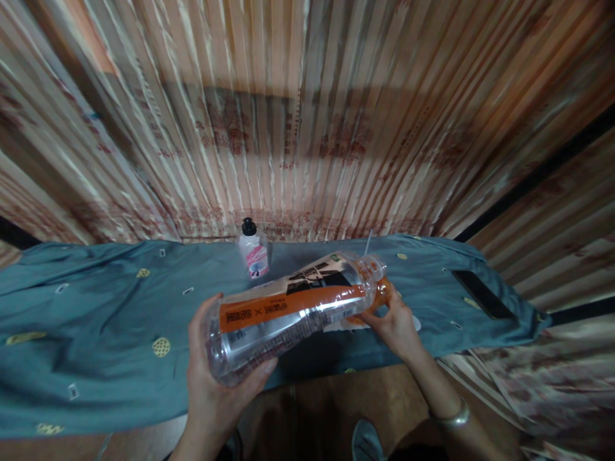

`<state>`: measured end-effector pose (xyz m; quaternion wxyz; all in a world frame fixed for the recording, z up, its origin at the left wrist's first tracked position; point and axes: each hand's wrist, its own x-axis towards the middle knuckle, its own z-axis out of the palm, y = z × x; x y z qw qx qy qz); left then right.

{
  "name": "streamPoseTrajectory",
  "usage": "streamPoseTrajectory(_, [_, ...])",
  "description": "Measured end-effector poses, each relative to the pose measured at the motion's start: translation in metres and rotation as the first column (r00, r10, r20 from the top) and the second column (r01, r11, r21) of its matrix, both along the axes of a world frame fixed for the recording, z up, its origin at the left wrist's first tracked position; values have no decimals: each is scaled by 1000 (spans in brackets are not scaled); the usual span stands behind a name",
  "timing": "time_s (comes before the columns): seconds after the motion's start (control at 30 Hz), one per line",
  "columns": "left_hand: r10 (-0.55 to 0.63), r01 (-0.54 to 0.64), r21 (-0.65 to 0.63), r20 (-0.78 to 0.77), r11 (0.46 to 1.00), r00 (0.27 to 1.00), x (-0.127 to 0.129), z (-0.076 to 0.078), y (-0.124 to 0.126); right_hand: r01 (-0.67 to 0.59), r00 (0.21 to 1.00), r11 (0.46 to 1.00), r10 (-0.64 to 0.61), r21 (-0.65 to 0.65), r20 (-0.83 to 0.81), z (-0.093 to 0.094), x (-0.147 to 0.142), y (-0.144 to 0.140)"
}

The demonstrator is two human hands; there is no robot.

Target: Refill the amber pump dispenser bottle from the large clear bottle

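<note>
My left hand (214, 378) grips the base of a clear plastic bottle (293, 307) with an orange and black label, held tilted, its open neck pointing right and slightly up. My right hand (396, 323) sits at the neck end and pinches a small orange object, probably the cap (383, 291), just under the mouth. A bracelet circles my right wrist. The bottle looks empty and hovers above the blue-green cloth (96, 320).
A small white bottle with a black cap and pink label (253, 251) stands at the cloth's far edge. A dark phone (483, 294) lies on the cloth to the right. A pale sheet lies under my right hand. Striped printed panels rise behind.
</note>
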<state>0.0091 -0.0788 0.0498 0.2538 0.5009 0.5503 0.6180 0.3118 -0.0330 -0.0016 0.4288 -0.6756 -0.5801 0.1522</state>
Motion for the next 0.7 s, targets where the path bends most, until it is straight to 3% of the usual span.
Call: streamPoseTrajectory(0.7, [2, -2, 5, 3, 1000, 1000, 0, -2, 0, -18, 1000, 1000, 18, 10, -7, 2, -1, -1])
